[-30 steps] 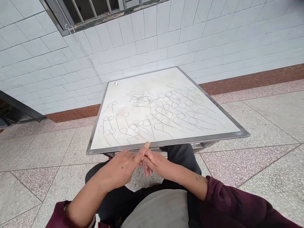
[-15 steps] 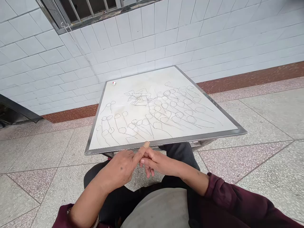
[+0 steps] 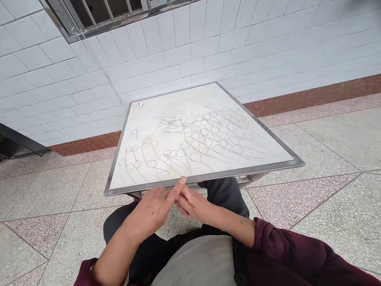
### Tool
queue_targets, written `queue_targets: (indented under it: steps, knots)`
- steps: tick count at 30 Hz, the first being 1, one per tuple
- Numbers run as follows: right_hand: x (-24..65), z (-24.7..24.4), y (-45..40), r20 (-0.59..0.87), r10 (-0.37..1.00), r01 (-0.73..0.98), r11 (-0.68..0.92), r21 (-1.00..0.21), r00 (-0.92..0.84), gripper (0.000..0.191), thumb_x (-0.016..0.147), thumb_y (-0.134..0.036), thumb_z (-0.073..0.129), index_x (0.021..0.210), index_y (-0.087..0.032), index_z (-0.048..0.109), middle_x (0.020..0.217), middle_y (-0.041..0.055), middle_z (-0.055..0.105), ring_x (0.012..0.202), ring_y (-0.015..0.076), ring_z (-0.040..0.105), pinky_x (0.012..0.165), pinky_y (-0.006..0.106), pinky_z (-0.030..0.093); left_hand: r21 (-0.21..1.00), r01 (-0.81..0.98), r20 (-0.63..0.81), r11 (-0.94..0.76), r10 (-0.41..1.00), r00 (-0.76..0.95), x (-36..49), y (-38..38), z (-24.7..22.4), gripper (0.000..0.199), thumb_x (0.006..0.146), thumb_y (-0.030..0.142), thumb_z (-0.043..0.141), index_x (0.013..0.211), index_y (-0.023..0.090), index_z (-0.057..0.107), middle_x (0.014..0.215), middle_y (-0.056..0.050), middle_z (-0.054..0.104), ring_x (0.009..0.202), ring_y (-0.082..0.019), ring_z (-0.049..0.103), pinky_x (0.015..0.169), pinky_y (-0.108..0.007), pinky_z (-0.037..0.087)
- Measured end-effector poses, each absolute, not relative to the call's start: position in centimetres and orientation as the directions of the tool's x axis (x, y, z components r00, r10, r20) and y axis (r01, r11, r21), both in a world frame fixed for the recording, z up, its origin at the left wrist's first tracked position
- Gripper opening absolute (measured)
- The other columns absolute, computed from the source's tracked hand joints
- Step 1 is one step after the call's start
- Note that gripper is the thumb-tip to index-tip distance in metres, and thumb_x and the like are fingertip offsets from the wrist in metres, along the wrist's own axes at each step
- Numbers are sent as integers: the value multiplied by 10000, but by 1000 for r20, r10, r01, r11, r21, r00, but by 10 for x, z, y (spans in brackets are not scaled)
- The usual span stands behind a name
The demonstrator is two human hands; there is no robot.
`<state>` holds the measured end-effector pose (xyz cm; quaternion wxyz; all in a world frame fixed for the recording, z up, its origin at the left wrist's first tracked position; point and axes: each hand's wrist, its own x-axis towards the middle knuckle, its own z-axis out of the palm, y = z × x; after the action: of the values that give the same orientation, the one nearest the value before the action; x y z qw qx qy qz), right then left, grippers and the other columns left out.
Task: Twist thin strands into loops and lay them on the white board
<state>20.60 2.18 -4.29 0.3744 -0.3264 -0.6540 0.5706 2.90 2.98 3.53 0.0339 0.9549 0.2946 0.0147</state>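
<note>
My left hand and my right hand meet just in front of the near edge of a white-topped table. A digit of my left hand points forward to the metal rim, while its other fingers curl under. The closed fingers of my right hand press against that digit; anything between them is hidden or too thin to see. Beyond my hands, many thin dark wire-like pieces, each with a round loop and a tail, lie spread over the tabletop. Behind them is a tangled heap of zigzag pieces.
A small red-and-white object sits at the table's far left corner. The table's far side stands by a white tiled wall with a barred window. My knees are under the near edge, above a speckled stone floor.
The fingers of my right hand that hung down are now curled in closer to my left hand. The view has shifted slightly; the pieces on the table look the same.
</note>
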Motion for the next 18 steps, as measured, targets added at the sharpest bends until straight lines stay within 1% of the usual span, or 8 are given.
queue_targets:
  steps: [2, 3, 5, 7, 9, 11, 13, 18]
  knots:
    - [207, -43, 22, 122, 878, -86, 92, -992, -463, 196, 997, -417, 355, 921, -238, 340, 754, -61, 463, 412, 37, 389, 404, 191, 366, 107, 588, 160, -802, 597, 786, 26, 27, 32, 741, 869, 1, 394, 1517, 263, 147, 854, -36, 653, 780, -205, 578, 751, -391, 490]
    - [207, -42, 22, 108, 885, -132, 53, -990, -453, 209, 995, -430, 356, 914, -238, 338, 755, -63, 464, 411, 35, 379, 396, 184, 342, 177, 632, 267, -755, 655, 707, 25, 25, 29, 679, 897, 37, 414, 1497, 293, 221, 884, -36, 663, 809, -200, 593, 770, -385, 491]
    - [210, -39, 23, 70, 887, -197, -24, -980, -456, 228, 991, -448, 361, 908, -238, 338, 754, -67, 468, 410, 32, 371, 385, 168, 300, 462, 688, 433, -560, 819, 376, 23, 19, 22, 586, 921, 128, 485, 1451, 312, 315, 937, -35, 676, 842, -183, 619, 784, -356, 502]
    - [212, -35, 22, 58, 882, -224, -54, -973, -468, 236, 985, -457, 376, 907, -237, 342, 756, -68, 469, 417, 31, 376, 383, 160, 282, 800, 521, 351, -299, 937, 0, 25, 12, 12, 566, 907, 216, 558, 1427, 276, 341, 937, -34, 676, 816, -163, 632, 771, -328, 516]
    - [214, -32, 22, 66, 870, -218, -49, -975, -489, 234, 984, -456, 382, 913, -236, 344, 757, -68, 467, 425, 34, 380, 389, 161, 280, 968, 232, 123, -97, 987, -99, 30, 6, 4, 598, 871, 272, 623, 1407, 242, 361, 926, -32, 676, 807, -153, 635, 779, -318, 519]
    - [214, -32, 21, 79, 859, -189, -20, -982, -506, 227, 987, -451, 377, 920, -237, 343, 764, -62, 476, 437, 39, 384, 400, 168, 291, 999, 12, -38, 38, 999, -4, 39, 2, -2, 641, 824, 279, 684, 1390, 235, 385, 928, -29, 684, 840, -156, 642, 810, -320, 512]
    - [214, -33, 20, 96, 855, -153, 19, -988, -510, 220, 992, -445, 366, 926, -237, 343, 769, -56, 484, 447, 44, 384, 413, 176, 306, 988, -111, -97, 105, 992, 77, 46, -1, -6, 666, 789, 252, 721, 1375, 244, 406, 916, -19, 693, 862, -157, 650, 844, -326, 502]
    - [213, -37, 19, 97, 857, -130, 35, -991, -506, 215, 992, -441, 360, 930, -235, 345, 768, -55, 484, 447, 42, 394, 411, 172, 307, 987, -147, -74, 73, 997, -4, 57, -5, -7, 598, 775, 224, 728, 1318, 255, 482, 832, 16, 689, 775, -132, 647, 793, -287, 507]
